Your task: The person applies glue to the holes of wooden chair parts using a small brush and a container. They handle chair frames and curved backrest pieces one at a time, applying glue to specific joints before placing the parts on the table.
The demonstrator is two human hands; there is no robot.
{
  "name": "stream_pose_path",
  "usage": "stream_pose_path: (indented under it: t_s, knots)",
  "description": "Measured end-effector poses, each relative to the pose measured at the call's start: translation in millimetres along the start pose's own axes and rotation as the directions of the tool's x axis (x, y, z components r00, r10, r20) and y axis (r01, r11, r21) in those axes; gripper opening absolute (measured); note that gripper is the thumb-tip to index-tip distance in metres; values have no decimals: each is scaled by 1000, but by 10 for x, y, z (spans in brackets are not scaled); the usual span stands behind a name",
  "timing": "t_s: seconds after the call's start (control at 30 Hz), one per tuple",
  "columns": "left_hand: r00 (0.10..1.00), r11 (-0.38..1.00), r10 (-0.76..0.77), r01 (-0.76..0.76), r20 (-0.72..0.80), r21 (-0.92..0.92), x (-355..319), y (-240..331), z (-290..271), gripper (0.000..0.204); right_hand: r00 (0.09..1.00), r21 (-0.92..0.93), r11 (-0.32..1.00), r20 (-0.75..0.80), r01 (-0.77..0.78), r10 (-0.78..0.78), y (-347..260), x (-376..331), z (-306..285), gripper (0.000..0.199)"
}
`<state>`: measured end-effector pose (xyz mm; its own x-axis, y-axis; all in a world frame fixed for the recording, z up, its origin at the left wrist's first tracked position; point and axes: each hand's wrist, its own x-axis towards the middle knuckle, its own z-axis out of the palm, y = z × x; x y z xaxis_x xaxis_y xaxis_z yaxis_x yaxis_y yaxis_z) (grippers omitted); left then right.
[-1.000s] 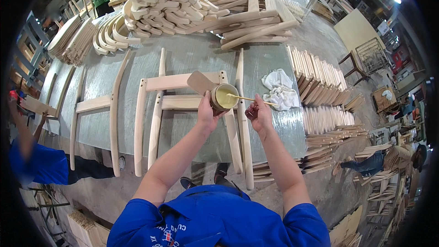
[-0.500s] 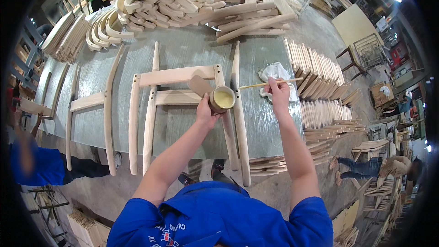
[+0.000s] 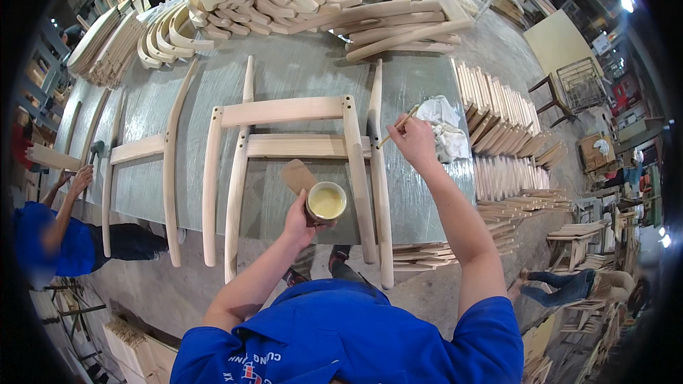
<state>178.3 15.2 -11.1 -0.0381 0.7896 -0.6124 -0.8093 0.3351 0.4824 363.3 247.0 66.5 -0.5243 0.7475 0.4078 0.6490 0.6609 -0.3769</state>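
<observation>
A round cup (image 3: 309,201) with a pale rim, part filled with smooth, creamy yellow liquid (image 3: 327,202), sits over the bench's near edge in the left hand (image 3: 302,219), whose fingers curl around its side; a flat brown paddle-shaped piece (image 3: 296,175) juts out beside it. The right hand (image 3: 414,141) is closed in a pinch on a thin wooden stick (image 3: 408,116), its lower tip at or just beside a joint of the H-shaped frame (image 3: 306,146). That frame is pale, grained wood with tapering, rounded legs; a U-shaped frame (image 3: 284,110) with dark holes at its corners overlaps it.

The bench (image 3: 420,206) has a grey-green, glossy, streaked top. A crumpled white cloth (image 3: 448,128) lies near the right hand, curved wooden parts (image 3: 256,0) are heaped at the far side, and slat stacks (image 3: 494,99) line the right. Around it spreads a grey, scuffed concrete floor (image 3: 441,291); at left a blue-shirted co-worker (image 3: 75,249) grips a mallet (image 3: 97,148).
</observation>
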Motion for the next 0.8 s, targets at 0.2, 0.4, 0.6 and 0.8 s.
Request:
stream_pose_path:
  t_s: [0.2, 0.4, 0.6, 0.8]
  knots:
    - [999, 999, -36, 35, -31, -18, -87, -45, -155, 50, 1000, -22, 1000, 11, 20, -19, 10, -2, 15, 22]
    - [998, 999, -44, 42, -56, -28, -102, -77, -222, 50, 1000, -32, 999, 12, 17, -17, -16, 2, 72, 21]
    - [997, 999, -31, 30, -67, -14, -155, -97, -206, 50, 999, -18, 1000, -30, -10, 9, 107, -3, 137, 21]
    - [999, 999, -37, 37, -23, -4, -145, -135, -308, 51, 998, -5, 999, -52, -35, 35, 132, 73, 143, 23]
